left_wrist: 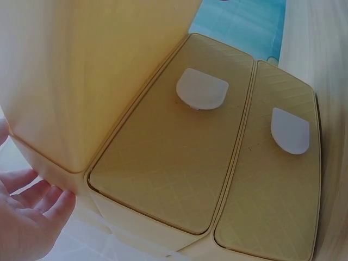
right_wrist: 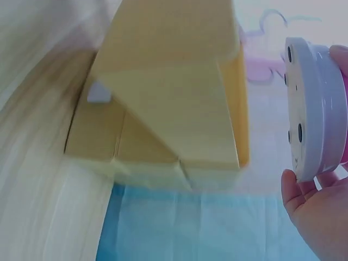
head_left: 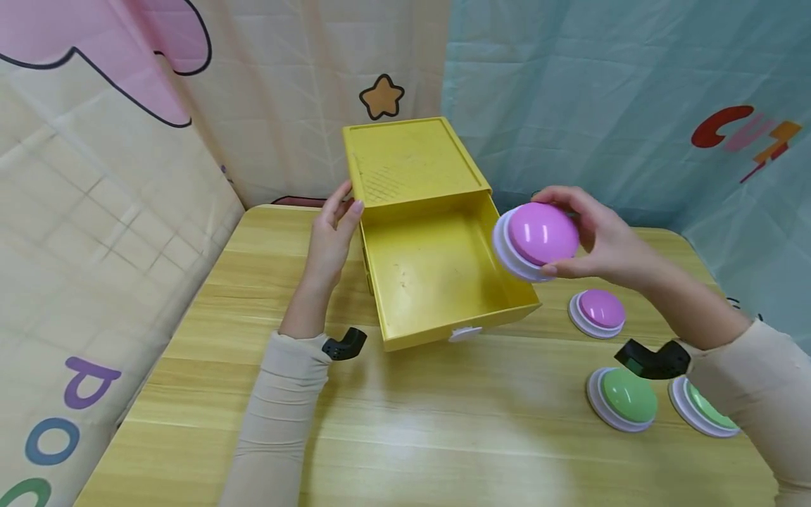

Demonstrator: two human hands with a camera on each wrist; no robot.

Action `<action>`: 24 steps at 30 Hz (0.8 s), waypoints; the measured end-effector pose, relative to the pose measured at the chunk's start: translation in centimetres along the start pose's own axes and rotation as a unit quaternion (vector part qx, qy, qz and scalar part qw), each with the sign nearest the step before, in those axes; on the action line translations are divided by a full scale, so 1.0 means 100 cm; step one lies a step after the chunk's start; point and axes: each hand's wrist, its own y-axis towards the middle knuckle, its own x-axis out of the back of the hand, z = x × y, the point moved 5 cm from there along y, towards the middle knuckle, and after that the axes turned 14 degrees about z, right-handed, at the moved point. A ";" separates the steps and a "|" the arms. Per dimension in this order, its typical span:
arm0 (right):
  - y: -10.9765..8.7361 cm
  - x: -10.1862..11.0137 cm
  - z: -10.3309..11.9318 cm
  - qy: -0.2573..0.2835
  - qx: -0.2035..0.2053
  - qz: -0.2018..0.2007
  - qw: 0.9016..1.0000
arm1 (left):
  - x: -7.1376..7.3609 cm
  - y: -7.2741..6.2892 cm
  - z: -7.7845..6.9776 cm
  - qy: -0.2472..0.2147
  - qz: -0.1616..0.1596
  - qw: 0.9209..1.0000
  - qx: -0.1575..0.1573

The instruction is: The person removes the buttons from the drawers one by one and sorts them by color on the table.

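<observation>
A yellow drawer cabinet stands at the back of the table with its top drawer pulled out and bare inside. My left hand rests against the cabinet's left side, thumb near the top front corner; in the left wrist view the fingertips touch the side wall. My right hand grips a pink dome button with a white base by its rim. It is held up beside the drawer's right wall, tilted toward the drawer. The base's underside, with small holes, faces the cabinet in the right wrist view.
Another pink dome button lies on the table right of the drawer. Nearer me are a green dome button and a second green button, partly behind my right sleeve. Two closed lower drawers have white handles. Printed curtains hang behind the table.
</observation>
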 end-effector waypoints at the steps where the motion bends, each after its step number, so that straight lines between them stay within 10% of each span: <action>1: -0.009 0.004 -0.001 0.013 0.005 -0.012 1.000 | 0.000 0.000 0.000 0.000 0.000 1.000 0.001; 13: -0.118 0.041 -0.046 0.110 -0.042 -0.160 0.980 | 0.002 0.001 0.002 0.007 -0.004 1.000 0.004; 24: -0.225 0.064 -0.136 -0.010 -0.250 -0.250 0.935 | 0.001 0.001 0.003 0.009 -0.003 1.000 0.004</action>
